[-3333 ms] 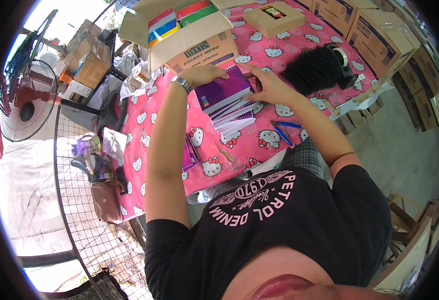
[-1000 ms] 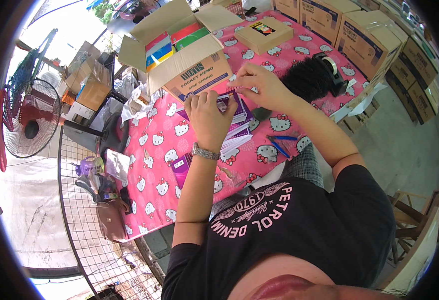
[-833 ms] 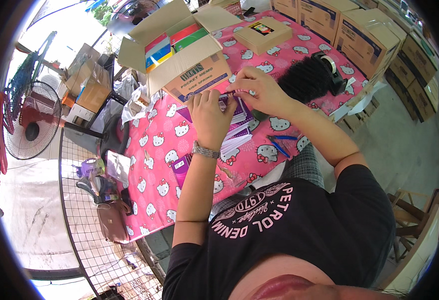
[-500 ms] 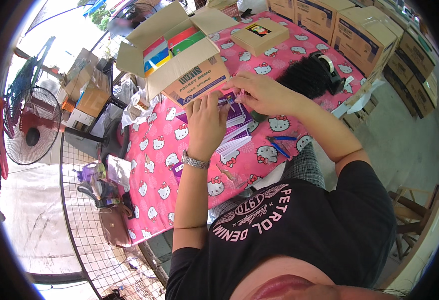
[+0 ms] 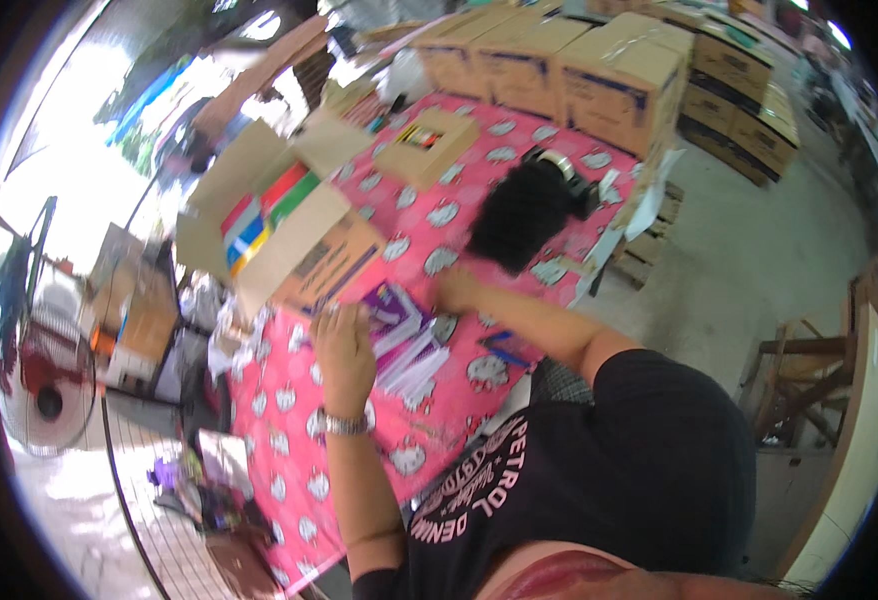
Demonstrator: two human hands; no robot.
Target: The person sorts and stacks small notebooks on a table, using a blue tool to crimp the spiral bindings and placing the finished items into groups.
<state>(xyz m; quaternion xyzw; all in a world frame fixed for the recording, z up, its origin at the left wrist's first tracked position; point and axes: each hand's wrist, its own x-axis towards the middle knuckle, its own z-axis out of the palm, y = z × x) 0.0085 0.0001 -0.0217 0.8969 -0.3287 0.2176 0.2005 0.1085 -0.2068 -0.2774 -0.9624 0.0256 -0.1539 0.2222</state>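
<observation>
A loose stack of purple-covered memo pads with white page edges [image 5: 409,358] lies fanned on the pink patterned tablecloth [image 5: 289,450]. At its left side rests my left hand [image 5: 342,345], a metal-band watch on the wrist. Its fingers are stretched forward beside the top pad, with nothing seen in them. My right hand [image 5: 456,291] is at the right of the stack, apart from it; motion blurs its fingers, so what they hold cannot be told. Blue-handled pliers [image 5: 509,347] lie to the right of the pads, near my right forearm.
An open carton [image 5: 329,262] holding colourful pads stands just beyond my left hand. Farther back lies a flat brown box [image 5: 427,148]. A black bristly bundle [image 5: 519,215] sits beside a tape dispenser [image 5: 571,180]. Stacked cartons [image 5: 614,95] line the far edge; a fan [image 5: 49,390] stands left.
My right hand has come away from the top pad, toward the right. My left hand stays by the pads. The whole view has turned and shifted, with more blur.
</observation>
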